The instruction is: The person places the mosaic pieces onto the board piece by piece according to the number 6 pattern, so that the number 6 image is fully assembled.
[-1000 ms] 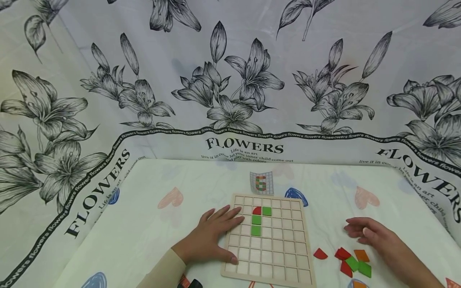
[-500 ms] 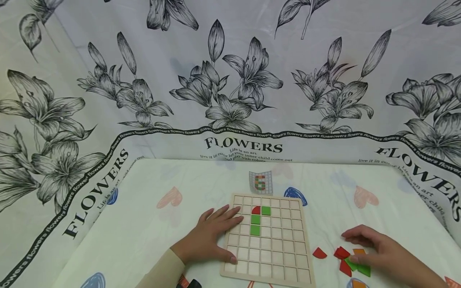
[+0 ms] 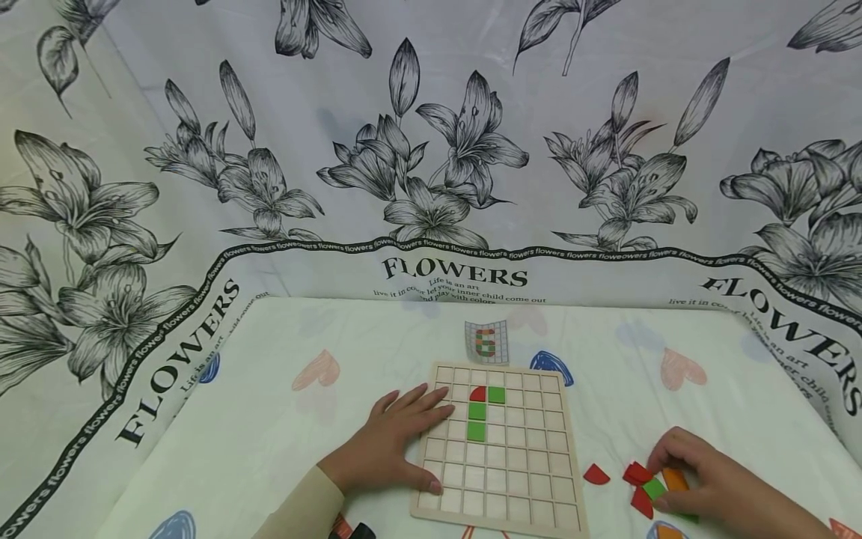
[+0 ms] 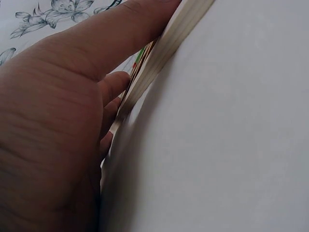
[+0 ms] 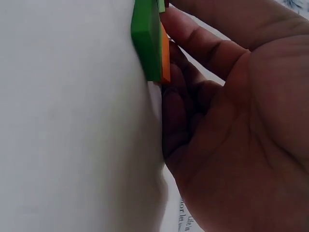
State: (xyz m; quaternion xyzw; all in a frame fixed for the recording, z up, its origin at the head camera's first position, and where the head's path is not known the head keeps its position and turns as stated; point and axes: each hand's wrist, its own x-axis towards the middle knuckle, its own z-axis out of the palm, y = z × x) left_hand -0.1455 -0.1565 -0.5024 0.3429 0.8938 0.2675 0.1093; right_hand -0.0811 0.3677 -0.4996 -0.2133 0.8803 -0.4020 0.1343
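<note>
In the head view my left hand (image 3: 387, 447) rests at the left edge of a wooden grid board (image 3: 535, 479), fingers spread and thumb on its frame. One red quarter-circle tile (image 3: 478, 394) and three green square tiles (image 3: 477, 431) sit in the board's cells. To the right of the board, my right hand (image 3: 714, 475) bends over loose tiles, thumb and index finger pinching a green square tile (image 3: 654, 489). An orange tile (image 3: 675, 479) lies partly under that hand. The right wrist view shows another green tile (image 5: 146, 41) against an orange one, below the fingers.
Red tiles (image 3: 642, 502) lie beside the right hand, and a single red quarter-circle (image 3: 596, 474) lies nearer the board. A small pattern card (image 3: 487, 343) lies behind the board. Another orange tile (image 3: 669, 533) shows at the bottom edge. A floral curtain (image 3: 431, 150) hangs behind the table.
My right hand has come down onto the loose tiles, and its thumb and index finger have closed on a green one. The left hand stays on the board.
</note>
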